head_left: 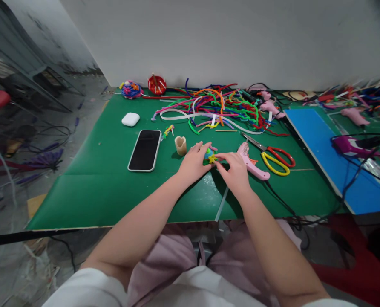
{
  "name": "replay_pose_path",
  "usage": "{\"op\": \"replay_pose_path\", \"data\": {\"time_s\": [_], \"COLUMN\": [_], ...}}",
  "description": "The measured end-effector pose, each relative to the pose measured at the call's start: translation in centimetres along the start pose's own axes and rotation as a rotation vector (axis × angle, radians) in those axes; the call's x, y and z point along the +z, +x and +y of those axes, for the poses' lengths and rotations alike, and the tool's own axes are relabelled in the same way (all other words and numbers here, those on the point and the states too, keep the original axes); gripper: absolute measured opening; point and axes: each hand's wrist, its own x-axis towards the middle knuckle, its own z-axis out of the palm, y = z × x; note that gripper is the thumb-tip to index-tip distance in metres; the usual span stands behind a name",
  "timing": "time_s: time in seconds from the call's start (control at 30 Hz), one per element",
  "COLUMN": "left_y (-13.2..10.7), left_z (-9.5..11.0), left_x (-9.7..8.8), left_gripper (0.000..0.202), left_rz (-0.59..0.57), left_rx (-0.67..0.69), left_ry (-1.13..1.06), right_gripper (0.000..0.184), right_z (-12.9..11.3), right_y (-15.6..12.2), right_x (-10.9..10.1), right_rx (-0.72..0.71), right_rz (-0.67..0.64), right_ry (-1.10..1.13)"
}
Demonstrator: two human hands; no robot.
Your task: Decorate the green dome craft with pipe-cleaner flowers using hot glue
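Observation:
Between my two hands on the green table [113, 192] is a small craft piece [211, 157] in blue, green, yellow and pink. My left hand [194, 161] wraps its left side, fingers closed against it. On the other side, my right hand [233, 170] pinches its yellow, flower-like part with thumb and fingertips. My fingers cover much of the piece. A pink hot glue gun [255, 169] lies just right of my right hand, its cord running toward the table's front edge. Left of my left hand stands a beige, hollow, candle-like cylinder [180, 146].
Scissors [274, 160] with red and yellow handles lie right of the glue gun. A phone [145, 150] and white earbud case [130, 119] are at left. Tangled pipe cleaners [222, 104] fill the back. A blue board [330, 149] covers the right side.

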Motion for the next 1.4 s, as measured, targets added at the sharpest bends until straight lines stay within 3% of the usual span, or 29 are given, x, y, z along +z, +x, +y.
{"op": "replay_pose_path", "data": {"time_s": [0.23,0.5,0.7,0.93,1.07,1.17,1.3,1.4], "left_y": [0.0,0.0,0.1,0.1,0.1,0.1,0.2,0.2], "left_z": [-0.1,-0.1,-0.1,-0.1,0.3,0.7,1.4,1.6], "left_x": [0.1,-0.2,-0.2,-0.4,-0.7,-1.1,-1.5,-1.6], "left_gripper": [0.071,0.078,0.074,0.078,0.077,0.077,0.076,0.075], "left_rz": [-0.001,0.017,0.058,0.082,0.113,0.047,-0.032,-0.037], "left_rx": [-0.007,0.022,0.069,0.112,0.101,0.023,-0.105,-0.092], "left_ry": [-0.001,-0.092,-0.122,-0.15,-0.349,-0.653,-0.893,-0.931], "right_gripper": [0.013,0.014,0.009,0.02,0.028,0.027,0.022,0.025], "right_z": [-0.2,0.0,0.1,1.0,1.6,1.3,0.3,0.0], "right_y": [0.1,0.3,0.4,0.2,0.1,0.1,0.0,0.1], "right_x": [-0.1,-0.3,-0.6,-0.9,-0.9,-1.2,-1.6,-1.8], "right_rx": [0.2,0.374,0.44,0.401,0.326,0.278,0.322,0.408], "right_rz": [0.025,0.153,0.142,0.158,0.18,0.209,0.282,0.279], "right_ry": [0.243,0.572,0.565,0.473,0.367,0.312,0.332,0.417]}}
